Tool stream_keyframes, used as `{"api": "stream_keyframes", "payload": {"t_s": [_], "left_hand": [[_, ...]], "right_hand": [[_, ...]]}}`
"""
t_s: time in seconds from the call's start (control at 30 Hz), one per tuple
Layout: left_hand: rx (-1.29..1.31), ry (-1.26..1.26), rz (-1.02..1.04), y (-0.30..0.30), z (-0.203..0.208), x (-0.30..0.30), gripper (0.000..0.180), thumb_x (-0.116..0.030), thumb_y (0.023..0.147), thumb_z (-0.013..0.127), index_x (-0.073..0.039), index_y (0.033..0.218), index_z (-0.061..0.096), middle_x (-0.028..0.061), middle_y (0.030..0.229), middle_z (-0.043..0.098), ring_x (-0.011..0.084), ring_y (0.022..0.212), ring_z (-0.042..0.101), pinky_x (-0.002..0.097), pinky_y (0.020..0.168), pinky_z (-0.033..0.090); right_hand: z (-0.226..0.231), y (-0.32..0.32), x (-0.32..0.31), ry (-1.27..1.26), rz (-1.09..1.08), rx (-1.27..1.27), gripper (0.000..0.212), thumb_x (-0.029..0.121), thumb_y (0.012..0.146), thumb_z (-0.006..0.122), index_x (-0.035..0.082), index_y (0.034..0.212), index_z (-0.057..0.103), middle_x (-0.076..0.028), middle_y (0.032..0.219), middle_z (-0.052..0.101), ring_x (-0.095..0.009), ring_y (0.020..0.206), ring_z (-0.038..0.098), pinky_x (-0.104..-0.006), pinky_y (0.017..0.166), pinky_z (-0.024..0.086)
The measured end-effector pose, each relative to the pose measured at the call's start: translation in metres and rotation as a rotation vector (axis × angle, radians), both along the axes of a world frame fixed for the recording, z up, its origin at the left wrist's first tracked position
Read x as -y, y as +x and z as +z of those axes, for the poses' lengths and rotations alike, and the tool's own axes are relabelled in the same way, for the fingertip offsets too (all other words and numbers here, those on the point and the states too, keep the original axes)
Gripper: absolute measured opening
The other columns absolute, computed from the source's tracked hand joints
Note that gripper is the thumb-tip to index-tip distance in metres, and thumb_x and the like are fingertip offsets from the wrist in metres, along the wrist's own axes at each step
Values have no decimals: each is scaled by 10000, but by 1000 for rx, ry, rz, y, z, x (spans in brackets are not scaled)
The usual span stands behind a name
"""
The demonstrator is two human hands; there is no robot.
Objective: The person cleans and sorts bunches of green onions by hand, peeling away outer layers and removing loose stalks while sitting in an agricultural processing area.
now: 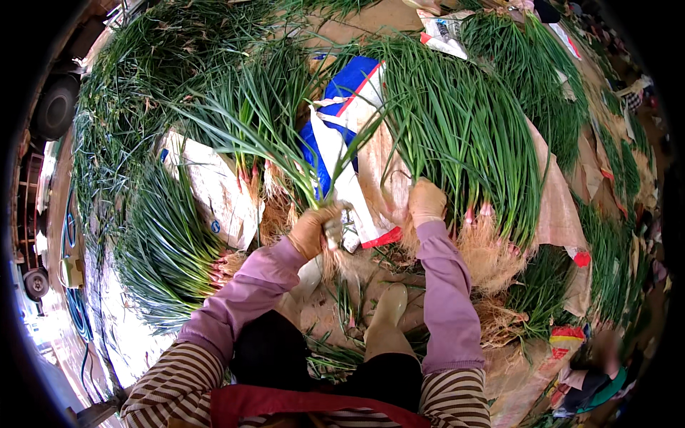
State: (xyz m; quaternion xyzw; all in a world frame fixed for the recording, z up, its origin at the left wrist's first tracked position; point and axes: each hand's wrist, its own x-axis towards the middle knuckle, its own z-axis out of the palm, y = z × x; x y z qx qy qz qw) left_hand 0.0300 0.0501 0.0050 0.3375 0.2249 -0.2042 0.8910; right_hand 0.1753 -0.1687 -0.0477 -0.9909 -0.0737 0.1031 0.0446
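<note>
My left hand (317,230), in a tan glove, is closed round the base of a few green garlic stalks (305,178). Their leaves point up and to the left, and pale roots hang below my fist. My gloved right hand (427,202) grips at the left edge of a large pile of green garlic (464,135) with pinkish bulbs and bushy roots. My fingers partly hide what it holds. Between the hands lies a white and blue woven sack (349,171) with a red edge.
More green garlic bundles lie at the left (168,239), the far left and the far right. A white sack (217,192) is under the left bundles. My boot (387,314) stands on brown sheeting with loose leaves. A wheel (57,107) shows at the left rim. Someone (603,381) is at the lower right.
</note>
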Motion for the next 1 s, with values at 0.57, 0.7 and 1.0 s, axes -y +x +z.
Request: {"api": "stream_keyframes", "payload": {"t_s": [0.57, 0.7, 1.0], "left_hand": [[83, 427, -4, -18, -17, 26, 108, -108, 844, 641, -8, 815, 614, 54, 628, 595, 86, 458, 512, 214, 405, 408], [205, 397, 236, -8, 16, 12, 98, -119, 866, 626, -31, 906, 608, 34, 665, 605, 59, 468, 498, 191, 405, 407], [46, 366, -4, 3, -17, 23, 149, -145, 860, 638, -19, 931, 601, -10, 617, 522, 75, 462, 457, 219, 416, 381]], "right_hand": [[22, -125, -28, 419, 155, -36, 193, 213, 855, 536, 39, 825, 616, -137, 692, 632, -281, 602, 624, -389, 551, 493], [-44, -116, 26, -52, 640, -491, 244, 202, 836, 545, 16, 945, 658, -170, 823, 655, -321, 786, 643, -418, 723, 499], [-88, 4, 20, 485, -183, -70, 293, 227, 941, 484, -23, 1016, 617, -132, 831, 626, -192, 536, 547, -353, 504, 477]]}}
